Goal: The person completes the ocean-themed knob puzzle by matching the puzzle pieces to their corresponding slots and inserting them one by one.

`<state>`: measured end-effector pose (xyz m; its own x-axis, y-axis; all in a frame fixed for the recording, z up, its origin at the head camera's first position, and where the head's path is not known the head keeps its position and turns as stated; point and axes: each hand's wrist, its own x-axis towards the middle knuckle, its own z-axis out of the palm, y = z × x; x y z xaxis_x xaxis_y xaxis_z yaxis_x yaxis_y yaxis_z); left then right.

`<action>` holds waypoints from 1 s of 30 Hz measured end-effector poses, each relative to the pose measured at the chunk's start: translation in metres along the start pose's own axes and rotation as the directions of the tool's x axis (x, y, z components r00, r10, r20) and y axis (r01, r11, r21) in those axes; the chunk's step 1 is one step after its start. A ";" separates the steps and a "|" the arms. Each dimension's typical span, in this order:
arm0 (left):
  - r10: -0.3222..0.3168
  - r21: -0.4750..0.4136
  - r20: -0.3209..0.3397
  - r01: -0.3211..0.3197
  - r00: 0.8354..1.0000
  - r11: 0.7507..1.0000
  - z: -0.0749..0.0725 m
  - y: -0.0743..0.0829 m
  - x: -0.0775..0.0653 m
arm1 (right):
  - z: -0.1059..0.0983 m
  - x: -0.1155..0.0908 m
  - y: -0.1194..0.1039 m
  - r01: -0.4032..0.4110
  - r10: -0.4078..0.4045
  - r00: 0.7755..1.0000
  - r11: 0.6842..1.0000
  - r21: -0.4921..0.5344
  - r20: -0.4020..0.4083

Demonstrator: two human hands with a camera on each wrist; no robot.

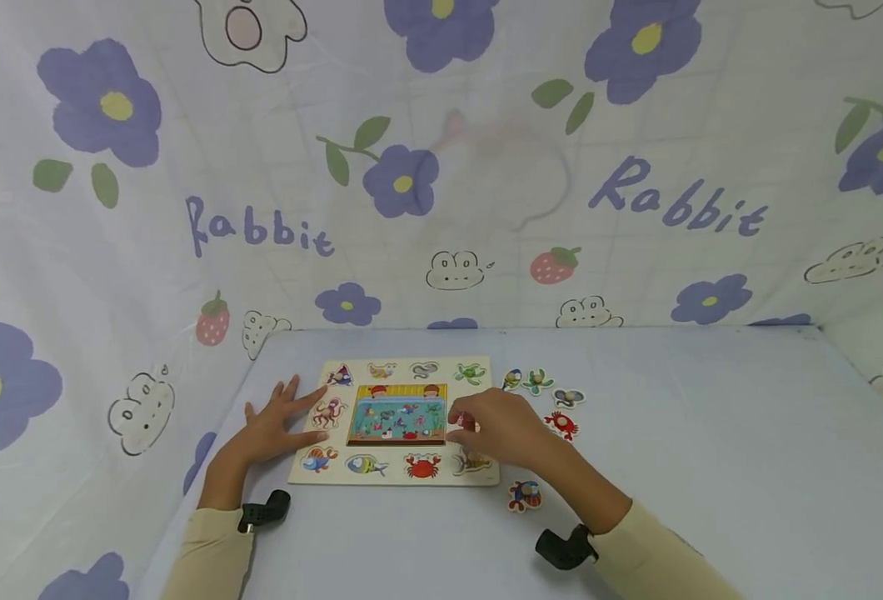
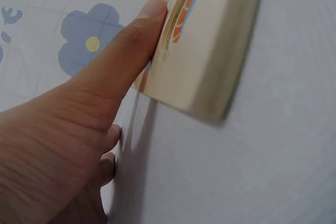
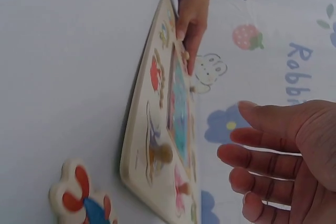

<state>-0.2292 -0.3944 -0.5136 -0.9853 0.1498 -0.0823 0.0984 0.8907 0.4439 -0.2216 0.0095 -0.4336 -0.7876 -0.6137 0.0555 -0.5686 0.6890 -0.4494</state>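
A wooden peg puzzle board (image 1: 394,477) with sea-animal pictures lies on the table. My left hand (image 1: 267,432) rests at its left edge with fingers spread, and the thumb touches the board in the left wrist view. Over the board's right side is my right hand (image 1: 512,429), its fingers loosely bent. In the right wrist view nothing lies between those fingers. Below it, a knobbed shell piece (image 3: 160,154) and a pink knobbed piece (image 3: 182,188) sit in the board. An octopus piece (image 1: 329,412) is near the left fingers.
Loose knobbed pieces lie right of the board: a green turtle (image 1: 537,382), a grey-blue piece (image 1: 569,398), a red crab (image 1: 563,425) and a small fish (image 1: 512,379). An orange-and-blue piece (image 1: 524,496) lies near the right forearm. A patterned curtain (image 1: 381,267) stands behind the table.
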 end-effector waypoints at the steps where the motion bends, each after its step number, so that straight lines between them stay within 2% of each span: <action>1: 0.000 0.003 0.000 0.000 1.000 1.000 0.000 0.000 0.000 | -0.001 -0.003 0.004 -0.002 0.002 1.000 1.000 0.000 -0.003; 8: 0.000 0.004 -0.001 0.000 1.000 1.000 0.000 0.002 0.000 | -0.012 -0.021 0.028 -0.040 0.040 0.999 0.999 0.032 -0.012; 20: -0.006 -0.006 0.005 0.006 1.000 1.000 0.000 0.005 -0.003 | -0.035 -0.041 0.081 -0.053 0.048 0.998 0.990 0.132 0.046; 25: -0.004 -0.014 0.005 0.004 1.000 1.000 0.001 0.003 -0.002 | -0.041 -0.044 0.099 -0.031 0.025 0.999 0.980 0.199 0.033; 30: 0.013 -0.018 -0.006 -0.013 1.000 1.000 0.001 0.001 -0.003 | -0.044 -0.045 0.115 -0.054 0.055 0.998 0.981 0.186 0.001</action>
<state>-0.2264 -0.3938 -0.5136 -0.9848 0.1586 -0.0714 0.1085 0.8808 0.4608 -0.2617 0.1333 -0.4486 -0.8175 -0.5751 0.0298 -0.4710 0.6379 -0.6094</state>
